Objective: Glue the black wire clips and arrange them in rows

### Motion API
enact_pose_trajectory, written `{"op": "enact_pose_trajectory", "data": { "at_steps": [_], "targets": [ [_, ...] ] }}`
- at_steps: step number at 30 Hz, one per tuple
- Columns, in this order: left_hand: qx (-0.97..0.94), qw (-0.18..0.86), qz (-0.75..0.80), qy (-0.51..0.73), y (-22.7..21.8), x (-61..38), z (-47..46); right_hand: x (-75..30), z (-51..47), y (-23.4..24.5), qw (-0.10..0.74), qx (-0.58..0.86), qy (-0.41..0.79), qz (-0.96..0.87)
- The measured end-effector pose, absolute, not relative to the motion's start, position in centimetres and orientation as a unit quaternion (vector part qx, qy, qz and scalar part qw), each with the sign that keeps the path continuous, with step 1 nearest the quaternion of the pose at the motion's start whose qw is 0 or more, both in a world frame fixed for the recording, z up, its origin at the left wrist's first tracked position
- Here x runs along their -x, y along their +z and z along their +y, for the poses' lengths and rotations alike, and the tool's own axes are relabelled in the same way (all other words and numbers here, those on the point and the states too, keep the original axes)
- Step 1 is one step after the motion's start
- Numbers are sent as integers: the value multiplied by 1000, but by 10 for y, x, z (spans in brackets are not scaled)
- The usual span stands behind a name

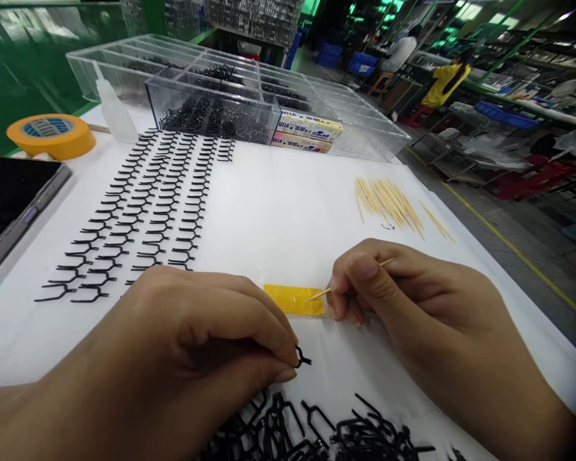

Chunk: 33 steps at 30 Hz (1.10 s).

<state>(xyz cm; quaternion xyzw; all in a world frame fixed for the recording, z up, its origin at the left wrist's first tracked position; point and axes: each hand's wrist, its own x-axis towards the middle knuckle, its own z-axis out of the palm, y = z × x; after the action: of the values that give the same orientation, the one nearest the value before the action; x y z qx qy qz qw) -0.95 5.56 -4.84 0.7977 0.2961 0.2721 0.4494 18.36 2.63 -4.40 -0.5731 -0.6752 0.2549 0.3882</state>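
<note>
My left hand (221,326) pinches a small black Y-shaped part (303,358), whose stem end sticks out past the fingertips. Between the thumb and fingers of my right hand (393,294) is a wooden toothpick (320,294). Its tip meets a strip of yellow tape (288,298) on the white tabletop, beside a small shiny spot. Loose black forked parts (288,422) lie in a heap below my hands. Similar parts (158,205) are laid out in several columns on the left.
Toothpicks (388,202) lie at the right. Behind stand a clear divided box (211,102) of black parts, small cartons (307,131) and a white squeeze bottle (112,105). An orange tape roll (50,136) and a phone (14,198) sit left. People (446,83) work beyond the aisle.
</note>
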Motion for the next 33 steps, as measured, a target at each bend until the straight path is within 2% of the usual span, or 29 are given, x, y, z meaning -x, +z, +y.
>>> {"op": "enact_pose_trajectory", "data": {
  "at_steps": [6, 11, 21, 33],
  "targets": [
    [-792, 458, 305, 263, -48, 10, 56, -181, 22, -45, 440, 514, 408, -613],
    [-797, 457, 291, 267, -49, 10, 58, -178, 19, -45, 436, 487, 463, -599],
    [-797, 465, 277, 269, -50, 10, 59, -177, 19, -41, 413, 488, 474, -605],
    [-791, 476, 274, 270, -50, 10, 60, -177, 19, -45, 432, 486, 428, -628]
  ]
}}
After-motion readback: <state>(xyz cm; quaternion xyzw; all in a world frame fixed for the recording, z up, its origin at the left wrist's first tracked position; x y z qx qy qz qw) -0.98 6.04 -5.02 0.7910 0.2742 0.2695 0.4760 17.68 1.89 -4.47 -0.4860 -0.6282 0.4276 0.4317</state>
